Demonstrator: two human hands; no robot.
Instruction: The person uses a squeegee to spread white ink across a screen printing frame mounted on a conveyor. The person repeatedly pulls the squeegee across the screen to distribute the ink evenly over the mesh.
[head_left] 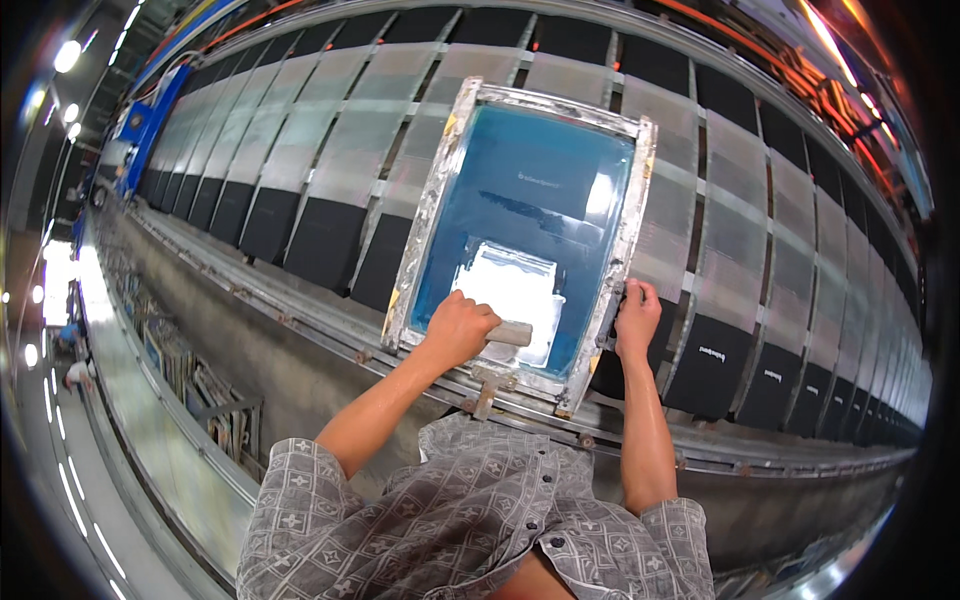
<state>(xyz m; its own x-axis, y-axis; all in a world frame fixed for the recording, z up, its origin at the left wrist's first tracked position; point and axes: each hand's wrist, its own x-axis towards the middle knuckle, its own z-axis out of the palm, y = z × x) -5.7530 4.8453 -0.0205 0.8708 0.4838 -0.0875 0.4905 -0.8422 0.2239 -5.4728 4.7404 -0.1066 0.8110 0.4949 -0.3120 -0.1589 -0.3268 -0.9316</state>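
Tool (512, 333), grey, over blue screen's (535, 215) near end, my L hand (463, 328) closed round it; prob. light, stiff; grip mid-length. My R hand (637, 318) curled by frame (612, 262), can't tell if gripping.

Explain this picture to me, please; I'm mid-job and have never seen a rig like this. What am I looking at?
There is no robot here: these are a person's bare hands, seen from a wide camera worn on the head, looking down. That lens makes straight edges bend. The patterned grey shirt at the bottom is the wearer's own.

In front lies a worn, whitish frame holding a shiny blue sheet. Under and beside it runs a long row of pale panels with black pieces at their ends.

The left hand grips a short grey bar over the sheet's lower part. The right hand is at the frame's right edge; I can't tell whether it grips anything.
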